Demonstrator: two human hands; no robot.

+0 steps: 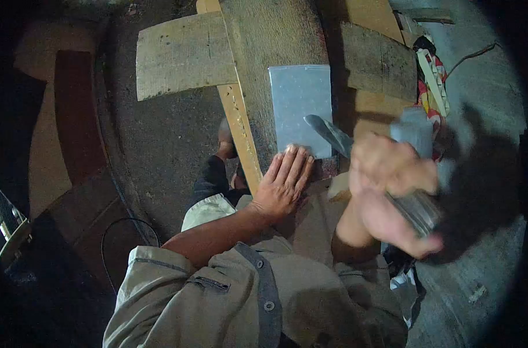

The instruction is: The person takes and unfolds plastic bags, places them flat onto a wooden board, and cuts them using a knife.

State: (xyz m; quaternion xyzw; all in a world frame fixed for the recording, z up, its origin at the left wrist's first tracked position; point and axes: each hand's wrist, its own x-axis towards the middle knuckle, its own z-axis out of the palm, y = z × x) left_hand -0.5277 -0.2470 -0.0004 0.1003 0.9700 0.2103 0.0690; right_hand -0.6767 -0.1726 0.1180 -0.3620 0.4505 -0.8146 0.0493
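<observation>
A pale bluish-grey rectangular sheet (302, 104), plastic-looking, lies on a worn wooden board (270, 35). My left hand (286, 178) rests flat with fingers stretched out, its fingertips touching the near edge of the sheet. To the right, my right hand (389, 168) is wrapped around a knife, blurred by motion. The knife's blade (328, 132) points up and left, and its tip appears over the right part of the sheet. A grey, shiny part, likely the handle's end, sticks out below the fist. Whether the blade touches the sheet I cannot tell.
Wooden crosspieces (185, 55) extend left and right of the board, beside an orange-brown plank (241, 130). A blurred pale translucent object (413, 132) sits behind my right hand. Colourful wrappers and a white strip (432, 81) lie on the right. A thin cable (104, 249) curves at left.
</observation>
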